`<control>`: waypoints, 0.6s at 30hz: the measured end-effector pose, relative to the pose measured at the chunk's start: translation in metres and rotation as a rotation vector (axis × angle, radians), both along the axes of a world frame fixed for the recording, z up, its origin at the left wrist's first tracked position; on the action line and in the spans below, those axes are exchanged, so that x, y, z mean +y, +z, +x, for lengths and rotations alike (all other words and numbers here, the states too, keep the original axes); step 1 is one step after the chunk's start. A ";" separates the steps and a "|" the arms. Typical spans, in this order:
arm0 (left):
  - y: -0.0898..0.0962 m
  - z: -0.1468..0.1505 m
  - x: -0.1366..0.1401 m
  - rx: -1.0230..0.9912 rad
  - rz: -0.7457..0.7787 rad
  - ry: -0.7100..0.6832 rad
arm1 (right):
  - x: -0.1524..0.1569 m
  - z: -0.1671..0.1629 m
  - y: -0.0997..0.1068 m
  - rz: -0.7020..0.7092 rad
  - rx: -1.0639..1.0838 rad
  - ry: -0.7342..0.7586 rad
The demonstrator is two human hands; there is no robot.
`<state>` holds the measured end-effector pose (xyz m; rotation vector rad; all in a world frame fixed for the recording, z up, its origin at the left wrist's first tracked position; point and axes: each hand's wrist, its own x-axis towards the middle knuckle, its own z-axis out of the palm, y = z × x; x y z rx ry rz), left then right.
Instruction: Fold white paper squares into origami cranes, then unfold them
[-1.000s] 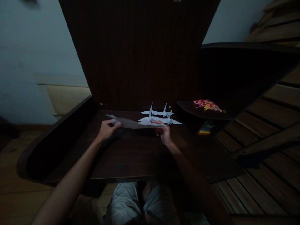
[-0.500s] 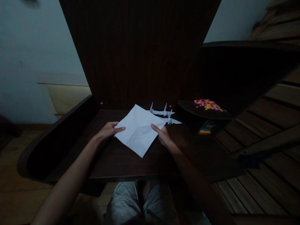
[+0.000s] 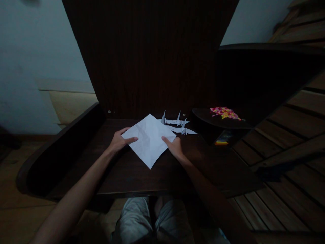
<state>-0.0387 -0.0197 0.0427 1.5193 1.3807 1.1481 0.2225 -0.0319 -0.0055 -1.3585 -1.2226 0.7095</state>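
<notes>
White square sheet of paper (image 3: 149, 141), head view: lies diamond-wise between the two hands, over the dark brown wooden desk (image 3: 122, 179), one corner toward the person, one away. Faint creases and shaded patches on its face. Cannot tell whether its underside touches the desk. Far right edge overlaps, from this angle, some white folded-paper figures with pointed tips (image 3: 183, 130).

Step in hand, by my judgement: holding the sheet level and straight. Best done with light, even pressure at both side corners and a slight outward pull, so the middle lies flat; a hard thumb could dent it. Far edge worth watching, since the figures look near enough to nudge.

Pose: left hand (image 3: 118, 141) pinches the left corner, thumb laid on top pointing inward, fingers partly hidden behind and below. Right hand (image 3: 175, 146) pinches beside the right corner, thumb on top, slanting inward and away; fingers out of sight. Each grip closes on paper, at about equal height. Forearms converge from the lower sides.
</notes>
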 end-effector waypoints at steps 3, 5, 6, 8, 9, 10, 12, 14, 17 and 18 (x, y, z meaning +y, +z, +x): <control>-0.004 0.002 0.000 0.005 0.051 -0.017 | 0.000 -0.001 0.002 0.007 0.018 -0.020; -0.010 0.002 0.003 0.019 0.072 -0.020 | 0.000 -0.001 0.004 0.003 0.028 -0.014; -0.012 0.002 0.005 0.028 0.080 -0.014 | -0.001 -0.001 0.004 0.001 0.032 -0.010; -0.016 0.002 0.008 0.056 0.108 0.021 | -0.001 -0.001 0.004 -0.011 0.038 -0.008; -0.017 0.002 0.009 0.071 0.124 0.048 | -0.001 -0.001 0.004 -0.020 0.041 -0.009; -0.017 0.002 0.009 0.082 0.140 0.072 | 0.000 -0.001 0.004 -0.029 0.044 -0.010; -0.015 0.003 0.006 0.070 0.161 0.111 | 0.000 -0.002 0.003 -0.037 0.055 -0.002; -0.012 0.006 0.002 0.015 0.138 0.119 | 0.001 -0.002 0.002 -0.029 0.083 0.015; -0.012 0.012 -0.004 -0.052 0.066 0.091 | 0.002 -0.003 0.001 -0.019 0.142 0.019; -0.014 0.014 -0.005 -0.058 0.051 0.076 | 0.002 -0.003 0.001 -0.020 0.153 0.017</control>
